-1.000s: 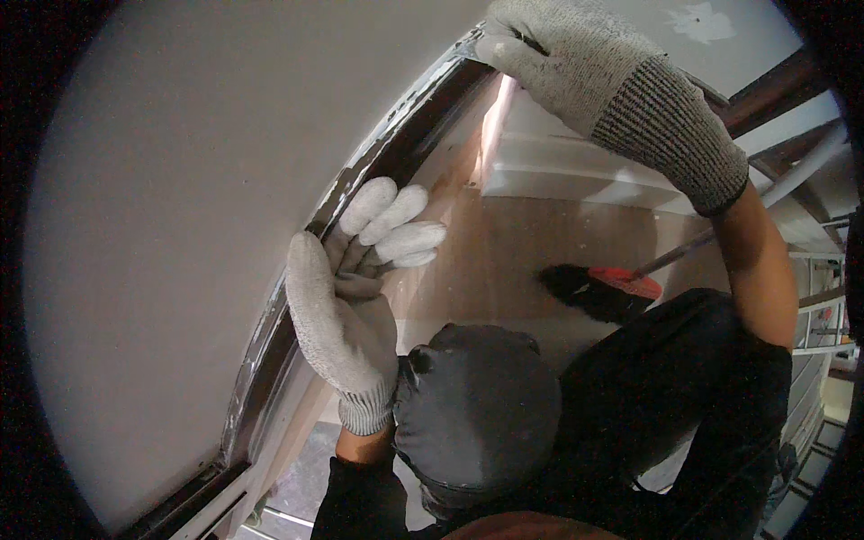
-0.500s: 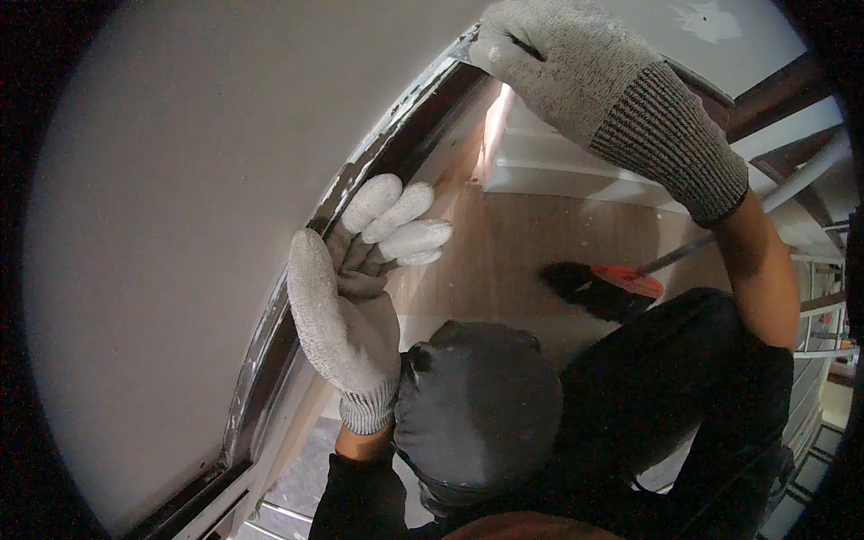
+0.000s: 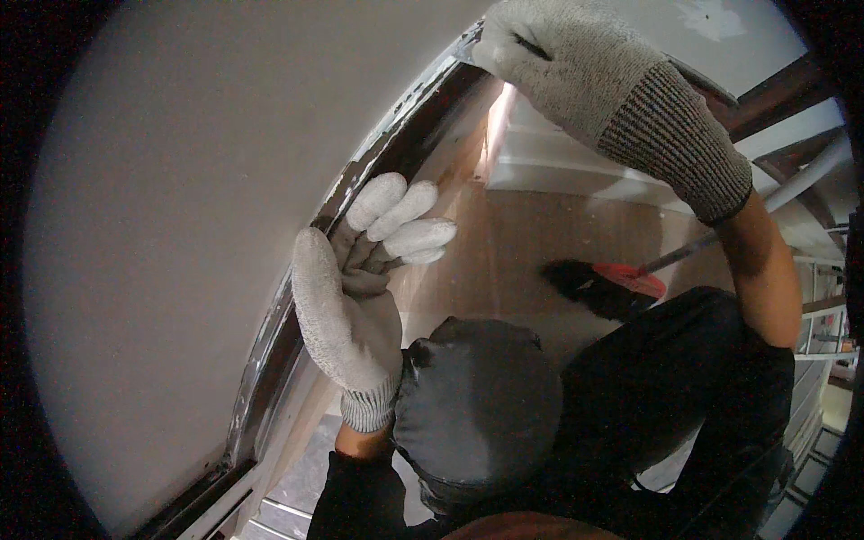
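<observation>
Both hands wear pale grey knit gloves. My right hand (image 3: 562,58) is closed at the top of the dark frame (image 3: 441,94); a thin grey blade-like piece (image 3: 466,52) shows at its fingertips, the rest hidden by the glove. White flaking residue runs along the frame's edge beside the grey wall panel (image 3: 198,198). Lower down, my left hand (image 3: 360,279) rests against the same frame, palm partly showing. Its thumb lies along the panel side and its fingers are stretched apart from it, nothing held between them.
Below stands a broom head (image 3: 598,286) with black bristles and a red top, its pole (image 3: 675,254) rising to the right. Wood-look flooring (image 3: 531,229) meets a white skirting (image 3: 576,180). My bent knee (image 3: 481,405) is close under my left hand. Metal racks (image 3: 823,306) stand far right.
Both hands have shifted very slightly to the right in the picture, and the right one a little downward. Their grips look the same.
</observation>
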A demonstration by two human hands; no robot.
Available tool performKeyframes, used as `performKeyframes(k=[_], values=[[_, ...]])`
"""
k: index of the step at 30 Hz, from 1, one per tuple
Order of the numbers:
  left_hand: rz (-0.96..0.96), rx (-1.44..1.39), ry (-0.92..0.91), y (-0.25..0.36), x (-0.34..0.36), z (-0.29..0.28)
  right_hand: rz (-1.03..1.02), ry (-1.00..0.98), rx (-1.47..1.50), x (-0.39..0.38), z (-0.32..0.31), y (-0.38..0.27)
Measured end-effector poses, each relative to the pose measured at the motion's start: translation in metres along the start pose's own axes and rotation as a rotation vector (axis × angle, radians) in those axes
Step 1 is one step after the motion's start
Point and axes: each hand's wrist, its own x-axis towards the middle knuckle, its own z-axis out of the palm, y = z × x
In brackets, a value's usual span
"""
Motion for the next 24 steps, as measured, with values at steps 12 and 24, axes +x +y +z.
performKeyframes(k=[12,24], values=[[0.012,0.005,-0.017,0.001,0.000,0.000,0.167,-0.069,0.236,0.005,-0.044,-0.038],[-0.009,0.000,-0.046,0.002,-0.001,-0.001,-0.086,0.155,-0.026,0.023,-0.028,-0.030]])
